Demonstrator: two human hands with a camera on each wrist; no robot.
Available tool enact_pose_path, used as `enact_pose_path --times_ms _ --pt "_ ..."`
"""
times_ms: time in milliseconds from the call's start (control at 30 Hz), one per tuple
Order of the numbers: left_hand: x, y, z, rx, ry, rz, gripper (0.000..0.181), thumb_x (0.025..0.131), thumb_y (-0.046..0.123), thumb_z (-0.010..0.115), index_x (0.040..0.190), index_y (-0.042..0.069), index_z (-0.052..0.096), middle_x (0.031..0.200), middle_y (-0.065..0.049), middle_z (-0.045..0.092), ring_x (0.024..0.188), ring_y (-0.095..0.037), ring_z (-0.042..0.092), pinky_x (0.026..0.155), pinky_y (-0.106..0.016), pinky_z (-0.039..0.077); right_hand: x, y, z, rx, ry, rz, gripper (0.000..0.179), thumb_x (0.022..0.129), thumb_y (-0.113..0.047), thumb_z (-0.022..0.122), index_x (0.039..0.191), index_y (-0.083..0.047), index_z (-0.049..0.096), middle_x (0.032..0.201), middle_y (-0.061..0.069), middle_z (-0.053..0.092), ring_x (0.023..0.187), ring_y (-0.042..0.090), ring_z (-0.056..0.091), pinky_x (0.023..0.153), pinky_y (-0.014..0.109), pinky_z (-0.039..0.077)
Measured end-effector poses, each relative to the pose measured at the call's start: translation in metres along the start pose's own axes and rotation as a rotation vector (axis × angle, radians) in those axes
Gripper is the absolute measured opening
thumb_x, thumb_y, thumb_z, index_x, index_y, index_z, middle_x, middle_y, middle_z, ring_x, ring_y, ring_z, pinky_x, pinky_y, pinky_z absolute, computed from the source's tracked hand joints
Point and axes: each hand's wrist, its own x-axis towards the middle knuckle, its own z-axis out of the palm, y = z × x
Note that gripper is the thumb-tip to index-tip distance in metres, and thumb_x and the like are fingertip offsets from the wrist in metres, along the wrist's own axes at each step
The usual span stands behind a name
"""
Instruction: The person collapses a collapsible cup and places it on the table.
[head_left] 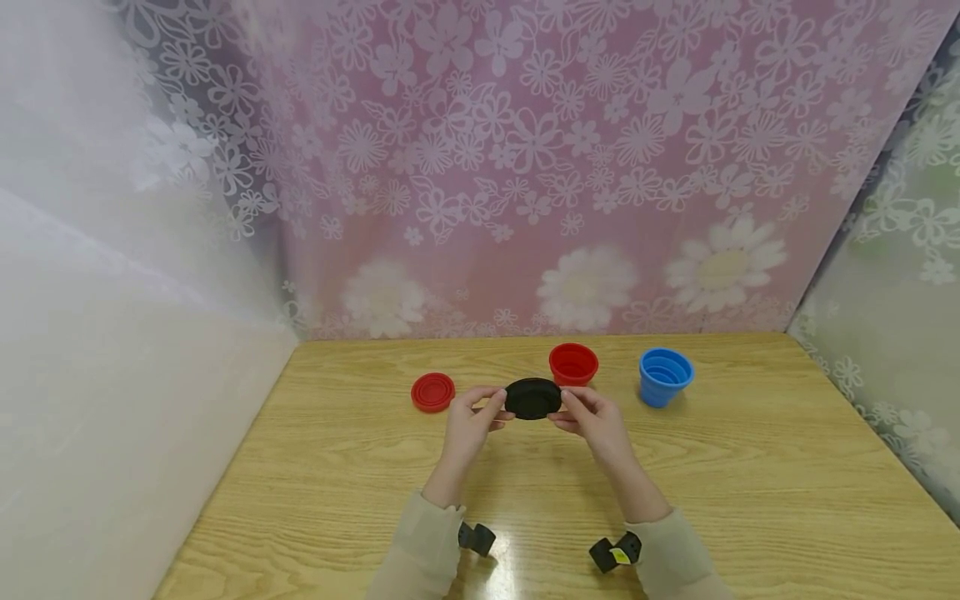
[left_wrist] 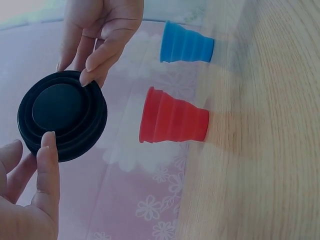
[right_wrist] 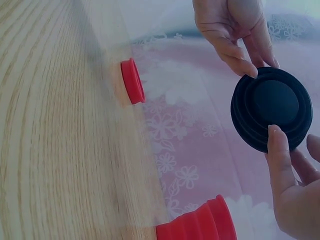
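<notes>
A black collapsible cup (head_left: 533,399), folded into a flat disc, is held up above the table between both hands. My left hand (head_left: 470,422) pinches its left edge, and my right hand (head_left: 597,422) pinches the opposite edge. Its stepped rings and round base (left_wrist: 59,106) face the left wrist view. Behind the right hand stands a red collapsible cup (head_left: 573,364), pulled out to full height, its lower part partly hidden in the head view. A flattened red collapsible cup (head_left: 432,392) lies just beyond the left hand.
Farther right stands an expanded blue collapsible cup (head_left: 664,377). The wooden table (head_left: 750,475) meets a pink flowered curtain (head_left: 480,208) at the back. A pale wall-like sheet (head_left: 150,333) borders its left side, and a flowered sheet (head_left: 892,350) its right.
</notes>
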Motion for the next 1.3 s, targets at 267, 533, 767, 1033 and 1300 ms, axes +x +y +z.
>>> enact_pose_path --times_ms 267,533,767,1033,1300 --pt "-0.006 0.01 0.002 0.021 0.0 0.021 0.024 0.087 0.01 0.056 0.097 -0.011 0.061 0.098 -0.016 0.056 0.076 -0.037 0.061 0.064 -0.035 0.052 0.0 0.0 -0.002 0.026 0.008 0.037 0.037 0.09 -0.016 0.053 0.111 0.013 0.051 0.094 0.015 0.059 0.075 0.021 0.064 0.069 0.03 0.051" --pt "-0.006 0.01 0.002 0.039 0.007 0.018 0.02 0.086 0.006 0.056 0.093 -0.012 0.062 0.093 -0.012 0.057 0.074 -0.027 0.063 0.062 -0.035 0.053 0.0 -0.001 -0.004 0.075 0.014 0.044 0.034 0.088 -0.011 0.055 0.105 0.017 0.052 0.087 0.01 0.059 0.071 0.018 0.063 0.068 0.03 0.051" --pt "-0.006 0.011 0.003 0.055 0.01 0.026 0.015 0.084 0.002 0.058 0.087 -0.013 0.061 0.093 -0.015 0.056 0.07 -0.017 0.062 0.062 -0.036 0.053 0.0 0.0 -0.005 0.085 -0.006 0.012 0.029 0.084 -0.002 0.059 0.102 0.019 0.052 0.081 0.005 0.059 0.068 0.013 0.062 0.066 0.028 0.051" --pt "-0.002 0.005 0.002 0.017 0.007 -0.015 0.015 0.082 -0.002 0.058 0.093 -0.012 0.055 0.097 -0.014 0.055 0.07 -0.011 0.059 0.065 -0.036 0.052 0.003 0.002 -0.005 0.074 -0.028 0.017 0.039 0.083 0.001 0.059 0.116 0.017 0.045 0.091 0.001 0.061 0.078 0.01 0.061 0.072 0.028 0.05" --pt "0.018 -0.022 -0.005 -0.051 0.012 -0.085 0.025 0.082 0.001 0.06 0.103 -0.012 0.057 0.096 -0.014 0.06 0.074 -0.011 0.059 0.068 -0.031 0.052 0.013 0.003 -0.003 0.067 -0.029 0.057 0.039 0.083 -0.003 0.06 0.116 0.015 0.047 0.099 0.01 0.06 0.081 0.012 0.061 0.077 0.03 0.048"
